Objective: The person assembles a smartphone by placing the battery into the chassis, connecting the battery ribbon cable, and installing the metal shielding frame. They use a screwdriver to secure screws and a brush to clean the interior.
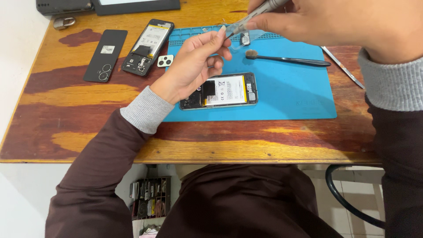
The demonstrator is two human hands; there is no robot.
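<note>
My left hand (194, 66) is raised over the blue repair mat (286, 94), its fingertips pinching the tip end of a slim metal screwdriver (251, 17). My right hand (321, 20) grips the screwdriver's handle near the top edge. Below my left hand lies an opened phone (224, 90) with its white battery showing; my left palm hides its left end.
A second opened phone (147, 46) and a black back cover (105, 55) lie on the wooden table (88, 114) at the left. A white camera piece (165, 61) sits beside them. A black brush (288, 59) and tweezers (341, 66) lie at the right.
</note>
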